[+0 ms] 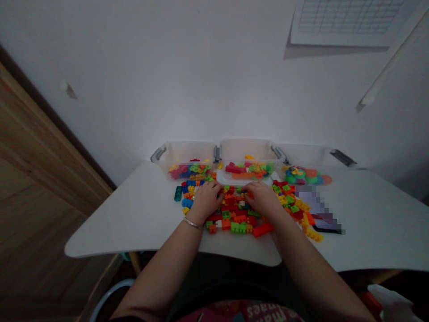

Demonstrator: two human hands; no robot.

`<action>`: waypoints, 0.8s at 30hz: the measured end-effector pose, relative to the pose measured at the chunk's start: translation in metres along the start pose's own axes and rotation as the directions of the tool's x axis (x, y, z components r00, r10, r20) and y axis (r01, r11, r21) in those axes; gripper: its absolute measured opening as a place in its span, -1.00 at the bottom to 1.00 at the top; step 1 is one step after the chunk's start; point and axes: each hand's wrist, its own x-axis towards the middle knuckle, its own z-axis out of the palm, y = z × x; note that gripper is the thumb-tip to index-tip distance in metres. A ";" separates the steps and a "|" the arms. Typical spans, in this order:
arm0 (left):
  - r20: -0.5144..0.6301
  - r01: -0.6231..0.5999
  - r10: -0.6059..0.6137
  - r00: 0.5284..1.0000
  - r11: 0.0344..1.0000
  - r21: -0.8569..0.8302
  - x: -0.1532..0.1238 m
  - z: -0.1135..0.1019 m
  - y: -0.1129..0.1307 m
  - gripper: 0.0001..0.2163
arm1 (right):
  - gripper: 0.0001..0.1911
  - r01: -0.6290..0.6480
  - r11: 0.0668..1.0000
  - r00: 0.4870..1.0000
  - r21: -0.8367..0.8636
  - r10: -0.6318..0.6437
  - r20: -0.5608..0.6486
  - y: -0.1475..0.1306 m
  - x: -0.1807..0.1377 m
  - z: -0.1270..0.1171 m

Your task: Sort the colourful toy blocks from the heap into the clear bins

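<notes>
A spread of colourful toy building bricks (229, 208) covers the middle of the table. My left hand (208, 199), with a silver bangle at its wrist, rests over the left part of the bricks, fingers bent loosely and apart, no brick visible in them. Opposite it, my right hand (263, 197) reaches in from the right with its fingers curled together at the bricks; what lies between the fingertips is too small and dim to name. A dark green brick (178, 193) lies at the left edge of the spread. An orange-red brick (263, 230) sits near the front.
Three clear plastic bins stand along the wall: a left bin (191, 150), a middle bin (246, 147) and a right bin (306, 154), each holding coloured pieces. A white lid (224, 178) lies before the middle one. A partly blurred flat dark-edged object (326, 226) lies right on the white table (140, 219).
</notes>
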 end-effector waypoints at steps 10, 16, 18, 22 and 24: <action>-0.003 0.003 -0.003 1.000 1.000 -0.004 0.000 0.001 -0.001 -0.80 | -0.76 -0.055 0.996 0.998 0.074 0.054 0.013 0.017 -0.002 0.017; -0.004 0.005 -0.005 1.000 1.000 -0.002 -0.002 0.001 -0.002 -0.81 | -0.82 -0.065 0.994 0.997 0.093 0.069 -0.038 0.019 -0.002 0.023; -0.004 0.003 -0.003 1.000 1.000 -0.002 -0.002 0.001 -0.002 -0.80 | -0.86 -0.051 0.996 0.996 0.071 0.056 -0.070 0.018 -0.003 0.022; -0.010 -0.005 0.005 1.000 1.000 -0.013 -0.001 0.001 -0.002 -0.80 | -0.88 -0.010 0.989 0.959 0.145 0.051 -0.280 0.014 -0.005 0.019; -0.015 -0.009 0.009 1.000 1.000 -0.018 -0.001 0.001 -0.002 -0.80 | -0.88 -0.002 0.963 0.904 0.270 0.118 -0.412 0.011 -0.007 0.020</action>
